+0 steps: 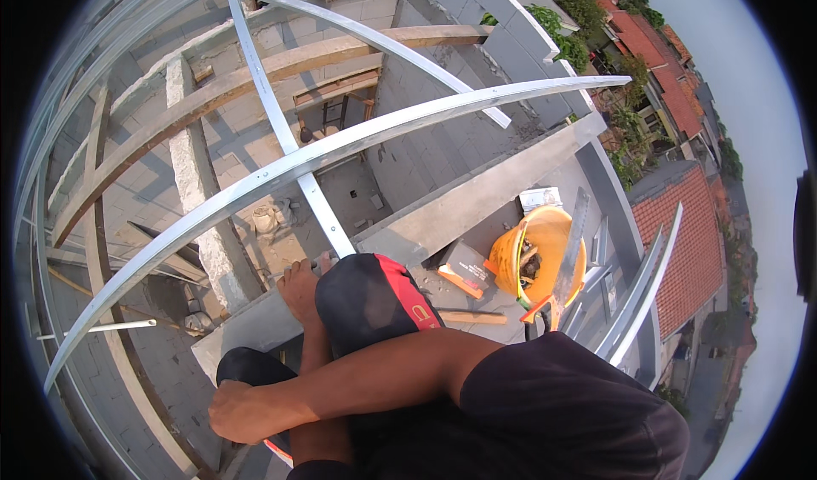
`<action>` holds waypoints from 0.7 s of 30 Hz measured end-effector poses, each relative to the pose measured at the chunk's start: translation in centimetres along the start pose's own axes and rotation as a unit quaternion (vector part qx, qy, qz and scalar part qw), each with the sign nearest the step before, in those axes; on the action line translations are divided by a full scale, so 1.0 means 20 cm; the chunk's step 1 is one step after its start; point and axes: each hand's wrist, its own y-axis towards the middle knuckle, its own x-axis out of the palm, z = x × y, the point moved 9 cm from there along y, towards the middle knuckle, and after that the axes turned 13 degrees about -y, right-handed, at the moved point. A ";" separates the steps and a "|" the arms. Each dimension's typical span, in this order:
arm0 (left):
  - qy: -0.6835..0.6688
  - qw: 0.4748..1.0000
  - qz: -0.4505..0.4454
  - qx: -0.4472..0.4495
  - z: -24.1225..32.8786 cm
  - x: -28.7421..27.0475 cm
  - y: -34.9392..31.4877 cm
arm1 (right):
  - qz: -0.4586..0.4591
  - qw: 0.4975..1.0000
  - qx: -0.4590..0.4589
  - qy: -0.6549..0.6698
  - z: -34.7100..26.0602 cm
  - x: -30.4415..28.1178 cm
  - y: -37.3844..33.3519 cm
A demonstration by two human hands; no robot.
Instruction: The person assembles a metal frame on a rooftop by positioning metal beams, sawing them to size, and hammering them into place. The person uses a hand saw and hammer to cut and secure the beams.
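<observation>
My left hand (pixel 299 291) rests on the concrete wall top (pixel 255 318), its fingers laid over the surface and apart, holding nothing. Close by is my raised right knee in black cloth with a red stripe (pixel 379 301). Just past that knee ends a light metal strut (pixel 328 216), fixed across a long silvery metal channel (pixel 366 135). My right arm crosses over my left forearm. At its end my right hand (pixel 242 414) is closed beside my other dark knee (pixel 247 366); its fingertips are hidden, as is anything in them.
Right of me stand a yellow bucket (pixel 502 246) with small pieces inside, a handsaw (pixel 579 233) leaning on it, and a dark box (pixel 466 267). Metal offcuts (pixel 630 301) lie farther right. Wooden beams (pixel 221 88) span a deep drop between block walls.
</observation>
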 end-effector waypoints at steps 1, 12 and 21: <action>0.002 1.000 0.001 -0.001 0.00 0.01 0.00 | 0.001 1.000 0.002 0.006 0.01 0.01 0.00; 0.018 1.000 -0.017 -0.009 -0.03 -0.06 0.02 | 0.485 0.841 0.231 -0.067 1.01 -1.59 -0.78; 0.013 1.000 -0.003 0.018 0.02 0.04 0.02 | 0.359 0.655 0.562 -0.357 2.14 -1.02 -1.78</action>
